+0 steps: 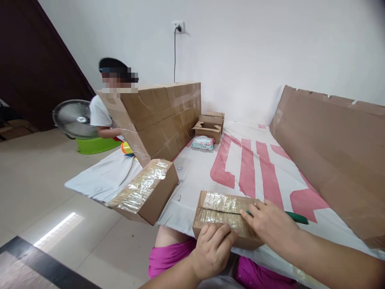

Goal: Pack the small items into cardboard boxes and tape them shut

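Observation:
A taped cardboard box (227,203) sits in front of me on the cloth-covered table, with a slit running along its top seam. My left hand (214,245) grips the box's near side with curled fingers. Over the right part of the box top, my right hand (268,222) is closed around a slim green utility knife (296,218). The knife's rear end sticks out to the right of the hand; its front end lies at the seam, and no blade can be made out. A second taped box (147,186) lies to the left at the table's edge.
Stacked cardboard boxes (159,120) form a wall at the left, with a person (102,114) behind it. A wipes pack (203,143) and an open carton (208,128) stand at the back. A large cardboard panel (333,156) leans at right. A fan (75,119) stands on the floor.

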Demonstrator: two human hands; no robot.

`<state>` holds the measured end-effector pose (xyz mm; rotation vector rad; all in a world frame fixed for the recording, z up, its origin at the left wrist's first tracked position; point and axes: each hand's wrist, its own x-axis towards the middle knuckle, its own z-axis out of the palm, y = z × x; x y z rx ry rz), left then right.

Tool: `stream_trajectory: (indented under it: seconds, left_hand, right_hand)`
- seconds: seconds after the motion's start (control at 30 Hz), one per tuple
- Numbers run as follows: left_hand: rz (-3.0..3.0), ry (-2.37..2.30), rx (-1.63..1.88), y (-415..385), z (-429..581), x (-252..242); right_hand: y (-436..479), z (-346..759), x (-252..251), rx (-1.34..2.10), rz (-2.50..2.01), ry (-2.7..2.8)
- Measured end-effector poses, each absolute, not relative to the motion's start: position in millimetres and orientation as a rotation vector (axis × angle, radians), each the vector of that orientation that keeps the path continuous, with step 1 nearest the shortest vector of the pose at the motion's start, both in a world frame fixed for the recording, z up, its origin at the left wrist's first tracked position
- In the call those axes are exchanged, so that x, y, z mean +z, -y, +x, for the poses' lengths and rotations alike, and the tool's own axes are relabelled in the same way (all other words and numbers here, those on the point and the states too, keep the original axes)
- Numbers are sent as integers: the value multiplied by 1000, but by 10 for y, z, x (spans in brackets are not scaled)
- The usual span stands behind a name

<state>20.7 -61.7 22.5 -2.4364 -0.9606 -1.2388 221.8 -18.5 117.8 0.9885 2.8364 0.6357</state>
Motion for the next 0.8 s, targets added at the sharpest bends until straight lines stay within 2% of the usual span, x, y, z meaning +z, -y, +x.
stream_trajectory:
  seconds: [0.17,0.3,0.43,0.53,0.67,0.8]
  left_hand:
    - [-2564,1017,-1275,679,179,354]
    - [-2686,1192,-1121,604,-24,634]
    - [-2620,1457,-742,365,-219,748]
    - [-2570,1455,-653,256,-262,714]
    - [-2487,1273,-967,382,-249,608]
    - [-2304,960,-1315,659,-270,414]
  right_hand:
    - [283,2686,1422,486,1088,-2774]
    - [325,3107,1460,241,1414,-2807]
    - [248,3353,1102,8,1843,-2643]
    - [153,3392,649,-169,1926,-2473]
    - [68,3407,166,-277,1890,-2414]
    - [36,3401,148,-273,1854,-2627]
